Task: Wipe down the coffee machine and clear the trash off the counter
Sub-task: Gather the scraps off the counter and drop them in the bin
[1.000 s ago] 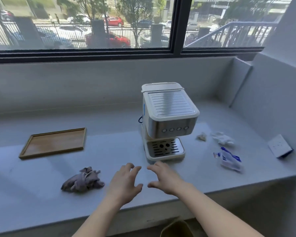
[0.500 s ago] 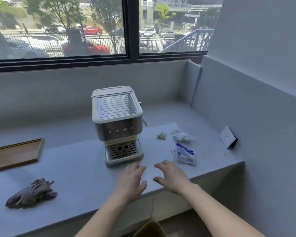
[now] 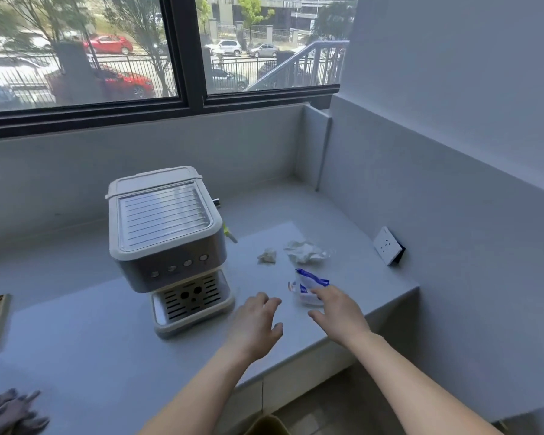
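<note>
On the grey counter point(image 3: 107, 356), at my 11 o'clock: coffee machine point(image 3: 167, 240), upright. At 1 o'clock: blue-and-white wrapper point(image 3: 307, 285), my right hand point(image 3: 339, 315) spread, fingertips over it, contact uncertain. Beyond: crumpled white paper point(image 3: 303, 252), small wad point(image 3: 267, 256). At 12: my left hand point(image 3: 255, 324), spread, empty. At 8: grey cloth point(image 3: 8, 414).
</note>
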`<move>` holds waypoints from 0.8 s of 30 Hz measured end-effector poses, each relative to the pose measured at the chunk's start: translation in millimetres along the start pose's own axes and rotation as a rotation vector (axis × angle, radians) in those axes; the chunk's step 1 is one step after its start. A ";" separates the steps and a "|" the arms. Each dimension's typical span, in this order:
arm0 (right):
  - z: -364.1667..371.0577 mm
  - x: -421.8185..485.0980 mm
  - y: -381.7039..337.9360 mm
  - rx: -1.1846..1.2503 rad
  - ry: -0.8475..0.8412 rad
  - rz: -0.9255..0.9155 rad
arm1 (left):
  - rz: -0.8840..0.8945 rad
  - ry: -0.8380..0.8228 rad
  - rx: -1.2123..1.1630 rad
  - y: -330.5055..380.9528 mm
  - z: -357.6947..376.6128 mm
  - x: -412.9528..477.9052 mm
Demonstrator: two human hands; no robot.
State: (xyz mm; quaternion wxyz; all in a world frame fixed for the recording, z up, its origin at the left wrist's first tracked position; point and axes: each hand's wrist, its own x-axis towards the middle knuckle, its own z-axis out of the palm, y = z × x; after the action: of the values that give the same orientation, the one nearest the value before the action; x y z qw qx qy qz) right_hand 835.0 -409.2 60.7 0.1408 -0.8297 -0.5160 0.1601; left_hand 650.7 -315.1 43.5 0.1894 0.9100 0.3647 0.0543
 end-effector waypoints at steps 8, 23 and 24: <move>-14.8 48.5 47.3 -0.058 -0.035 0.036 | -0.042 0.048 -0.050 34.1 17.0 61.1; -26.4 203.8 121.5 0.233 -0.111 0.312 | -0.123 -0.091 0.226 69.2 61.4 147.4; -24.4 208.2 122.5 0.271 -0.119 0.335 | -0.155 -0.083 0.210 68.5 62.0 144.7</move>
State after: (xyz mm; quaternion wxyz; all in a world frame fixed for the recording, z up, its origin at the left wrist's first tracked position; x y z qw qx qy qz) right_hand 1031.1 -275.7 9.0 0.1916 -0.8664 -0.3521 0.2977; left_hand 814.8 -280.4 7.0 0.1117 0.8955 0.4293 -0.0368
